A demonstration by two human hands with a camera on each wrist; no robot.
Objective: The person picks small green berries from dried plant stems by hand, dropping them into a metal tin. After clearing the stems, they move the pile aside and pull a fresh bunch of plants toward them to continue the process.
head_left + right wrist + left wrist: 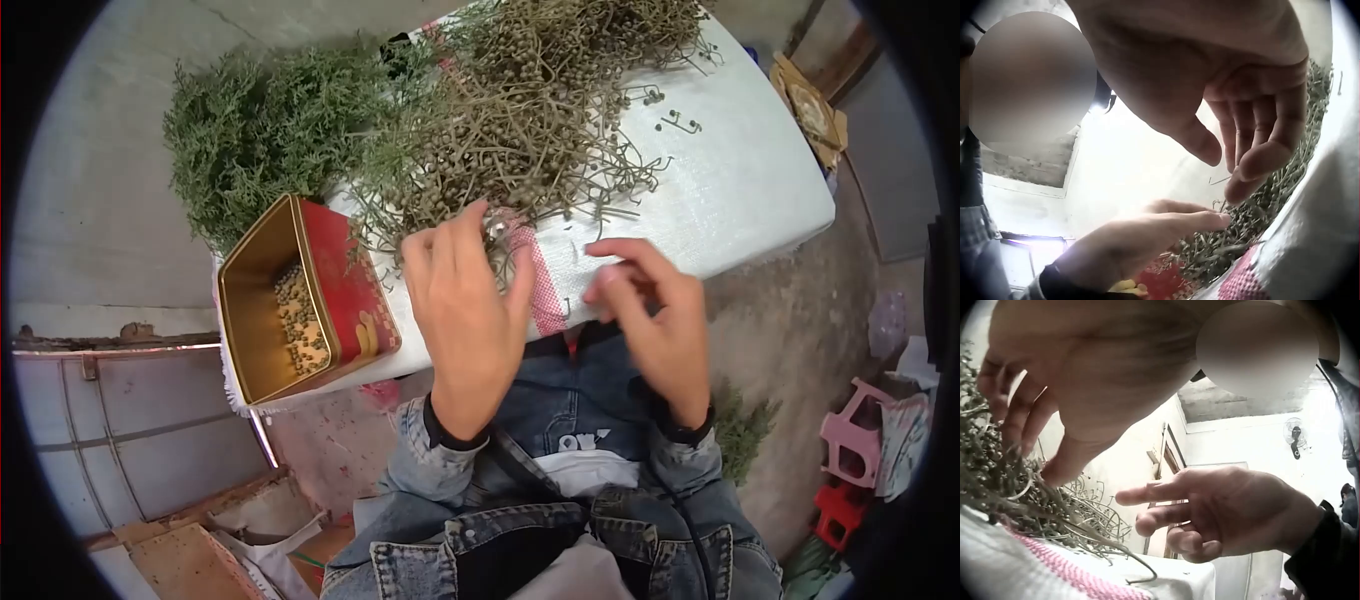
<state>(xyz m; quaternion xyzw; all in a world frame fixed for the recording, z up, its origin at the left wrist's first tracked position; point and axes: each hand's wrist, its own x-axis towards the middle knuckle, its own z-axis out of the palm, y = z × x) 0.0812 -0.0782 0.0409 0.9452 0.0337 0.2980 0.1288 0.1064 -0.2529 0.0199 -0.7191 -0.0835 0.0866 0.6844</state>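
A pile of thin brown stems with small round heads (540, 120) lies on a white woven sack (740, 170) with a pink checked stripe. My left hand (465, 320) is at the pile's near edge, fingers bent loosely; in the left wrist view its fingertips (1013, 440) touch the stems. A small shiny spot shows beside them, unclear what it is. To its right my right hand (660, 325) hovers over the sack's near edge, fingers loosely bent, nothing visible in them. In the right wrist view, my right hand (1254, 94) is above my left hand (1141, 240).
A red and gold tin (350, 285) lies open on its side at the left, small round heads inside. Green feathery sprigs (270, 130) are heaped behind it. Pink (855, 430) and red stools stand on the floor at the right; cardboard (185, 560) lies at lower left.
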